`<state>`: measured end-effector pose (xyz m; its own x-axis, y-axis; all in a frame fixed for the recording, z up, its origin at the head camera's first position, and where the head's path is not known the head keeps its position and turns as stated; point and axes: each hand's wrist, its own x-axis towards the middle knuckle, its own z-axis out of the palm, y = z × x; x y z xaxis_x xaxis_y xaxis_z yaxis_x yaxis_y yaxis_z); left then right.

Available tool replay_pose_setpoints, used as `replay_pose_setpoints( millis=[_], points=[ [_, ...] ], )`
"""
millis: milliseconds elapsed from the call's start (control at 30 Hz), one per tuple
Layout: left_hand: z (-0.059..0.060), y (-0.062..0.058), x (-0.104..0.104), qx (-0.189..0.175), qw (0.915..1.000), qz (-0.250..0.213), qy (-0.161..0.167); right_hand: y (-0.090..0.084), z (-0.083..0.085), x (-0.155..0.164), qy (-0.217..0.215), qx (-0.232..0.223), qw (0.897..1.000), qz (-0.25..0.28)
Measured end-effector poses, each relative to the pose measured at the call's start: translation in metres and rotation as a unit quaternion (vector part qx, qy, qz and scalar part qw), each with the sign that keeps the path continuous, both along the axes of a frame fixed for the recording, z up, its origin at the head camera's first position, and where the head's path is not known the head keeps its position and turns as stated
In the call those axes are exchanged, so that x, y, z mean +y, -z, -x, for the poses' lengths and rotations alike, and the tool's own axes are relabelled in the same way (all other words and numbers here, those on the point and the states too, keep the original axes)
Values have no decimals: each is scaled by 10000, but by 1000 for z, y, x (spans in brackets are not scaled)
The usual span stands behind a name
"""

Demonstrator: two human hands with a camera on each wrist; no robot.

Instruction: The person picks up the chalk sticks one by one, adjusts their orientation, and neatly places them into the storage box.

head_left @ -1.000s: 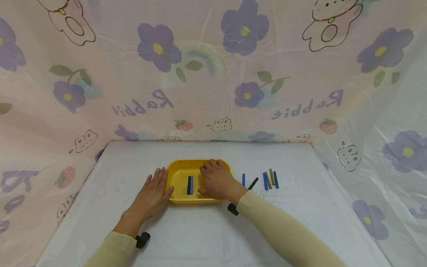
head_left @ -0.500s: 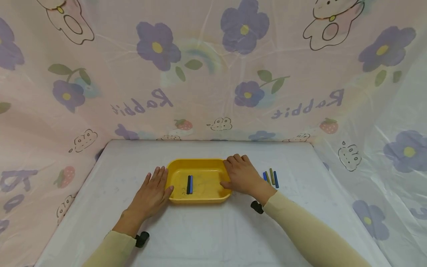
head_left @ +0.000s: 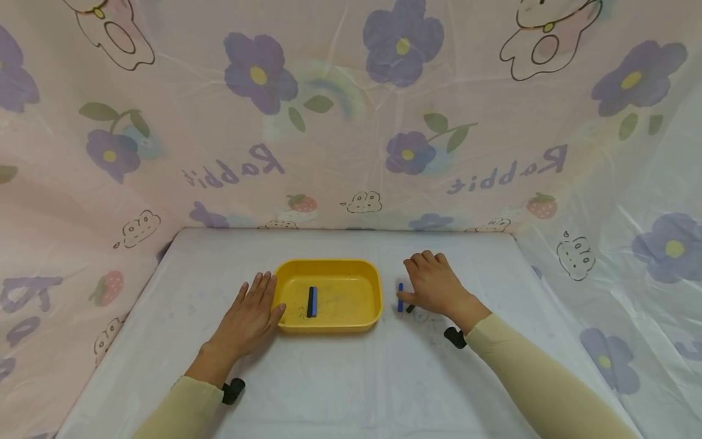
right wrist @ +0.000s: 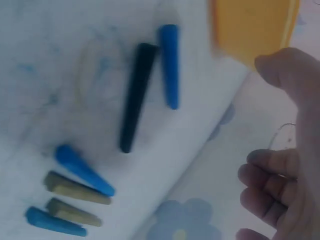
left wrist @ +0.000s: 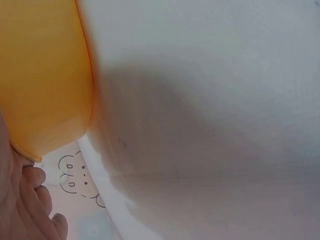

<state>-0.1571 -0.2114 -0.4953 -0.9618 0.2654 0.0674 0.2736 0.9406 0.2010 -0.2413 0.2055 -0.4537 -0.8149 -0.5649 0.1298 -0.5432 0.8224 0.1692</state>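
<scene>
My left hand (head_left: 249, 320) rests flat with straight fingers against the left end of a yellow tray (head_left: 329, 330). Inside the tray, a black crayon (head_left: 310, 302) and a blue crayon (head_left: 315, 301) lie side by side. To the right of the tray, my right hand (head_left: 436, 283) hovers above the table with loosely bent fingers and holds nothing. Under it lie a blue crayon (right wrist: 170, 67) and a black crayon (right wrist: 135, 100). Farther right, the right wrist view shows another blue crayon (right wrist: 82, 169), two olive crayons (right wrist: 77, 191) and a teal-blue crayon (right wrist: 55, 221); the hand hides these in the head view.
A white-covered table (head_left: 329, 378) carries faint colour smudges near the crayons. Patterned cloth walls (head_left: 340, 134) with flowers and rabbits enclose its back and sides. A small black wrist camera (head_left: 234, 391) sits at my left wrist, another (head_left: 455, 337) at my right.
My right hand has left the tray's interior, passed over its right rim and moved right above the loose crayons. The left hand stays at the tray's left end.
</scene>
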Motion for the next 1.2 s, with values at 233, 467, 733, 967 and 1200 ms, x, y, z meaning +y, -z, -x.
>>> replay_pose_setpoints(
  millis=[233, 467, 733, 967, 1200],
  points=[
    [1, -2, 0, -36, 10000, -12, 14, 9, -1, 10, 25, -304, 9993, -235],
    [1, -1, 0, -34, 10000, -7, -17, 19, 1, 9, -36, -643, 9977, -229],
    [1, 0, -2, -65, 10000, -44, -29, 30, 5, 5, 0, -889, 9953, -388],
    [1, 0, -1, -86, 9999, -61, -27, 32, 7, 1, 11, -1044, 9936, -431],
    [1, 0, 0, -113, 9999, -40, -54, 32, 8, 0, 2, -1148, 9924, -441]
  ],
)
